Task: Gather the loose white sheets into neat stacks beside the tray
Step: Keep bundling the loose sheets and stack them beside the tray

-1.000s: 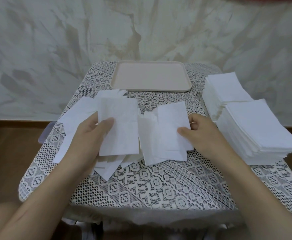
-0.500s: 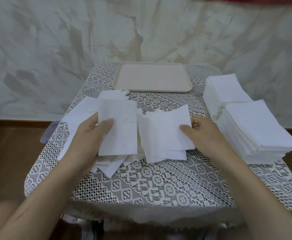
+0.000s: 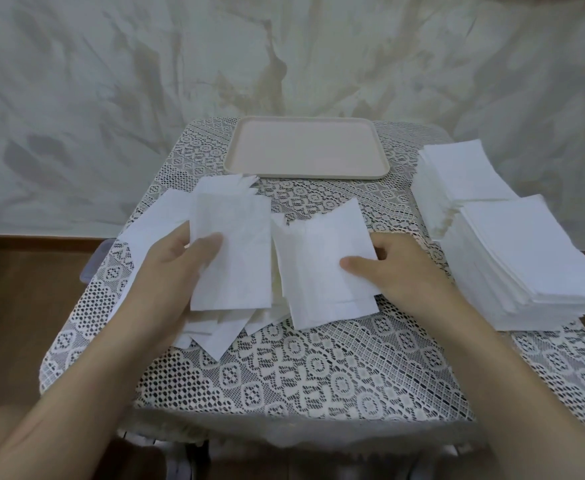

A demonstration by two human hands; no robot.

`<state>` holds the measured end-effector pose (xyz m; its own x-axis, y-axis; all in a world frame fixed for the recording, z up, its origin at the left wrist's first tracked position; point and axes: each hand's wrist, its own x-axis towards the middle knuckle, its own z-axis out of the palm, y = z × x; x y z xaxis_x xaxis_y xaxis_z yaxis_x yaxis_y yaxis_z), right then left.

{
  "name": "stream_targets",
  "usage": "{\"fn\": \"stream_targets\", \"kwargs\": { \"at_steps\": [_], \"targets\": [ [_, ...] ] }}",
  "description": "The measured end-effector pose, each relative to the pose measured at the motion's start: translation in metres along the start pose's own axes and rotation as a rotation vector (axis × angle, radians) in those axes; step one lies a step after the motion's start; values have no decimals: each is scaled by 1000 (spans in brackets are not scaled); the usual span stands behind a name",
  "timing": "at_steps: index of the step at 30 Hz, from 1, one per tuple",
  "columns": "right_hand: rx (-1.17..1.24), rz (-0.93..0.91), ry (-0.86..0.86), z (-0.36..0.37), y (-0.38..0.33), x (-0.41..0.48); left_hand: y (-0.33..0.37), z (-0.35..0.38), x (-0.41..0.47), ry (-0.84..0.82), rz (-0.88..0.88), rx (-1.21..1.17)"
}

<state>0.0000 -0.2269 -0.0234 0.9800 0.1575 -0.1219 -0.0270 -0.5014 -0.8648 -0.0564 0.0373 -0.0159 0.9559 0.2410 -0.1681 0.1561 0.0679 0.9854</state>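
One tray (image 3: 306, 147); a far stack (image 3: 464, 174) and a near stack (image 3: 526, 258), two; loose sheets (image 3: 235, 251) too overlapped to count.

White lace cloth (image 3: 284, 368) spread right across the middle, a grey-green marbled wall (image 3: 111, 81) close behind it, brown wooden floor (image 3: 24, 306) off to the left, and a pale lilac plastic edge (image 3: 91, 263) peeking out from under the cloth.

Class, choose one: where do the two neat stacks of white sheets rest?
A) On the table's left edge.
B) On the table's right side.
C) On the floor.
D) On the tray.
B: the far stack and the near stack both rest on the lace-covered table at its right, off the tray.
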Motion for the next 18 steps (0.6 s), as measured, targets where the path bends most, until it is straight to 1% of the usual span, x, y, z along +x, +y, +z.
{"fn": "stream_targets", "kwargs": {
  "at_steps": [3,6,8,12,13,18],
  "targets": [
    [-95,-13,17,5,-2,-4,-1,-1,0,-1,5,6],
    [-26,-4,52,4,-5,-5,-1,-3,0,3,22,15],
    [-41,1,45,7,-8,-8,0,-3,0,3,25,12],
    [-407,-11,42,23,-12,-9,0,-3,0,9,24,13],
    [-425,-6,38,26,-14,-8,0,-3,0,10,24,14],
    [-368,6,6,28,-16,-6,-1,-3,1,13,-6,9]
  ]
}}
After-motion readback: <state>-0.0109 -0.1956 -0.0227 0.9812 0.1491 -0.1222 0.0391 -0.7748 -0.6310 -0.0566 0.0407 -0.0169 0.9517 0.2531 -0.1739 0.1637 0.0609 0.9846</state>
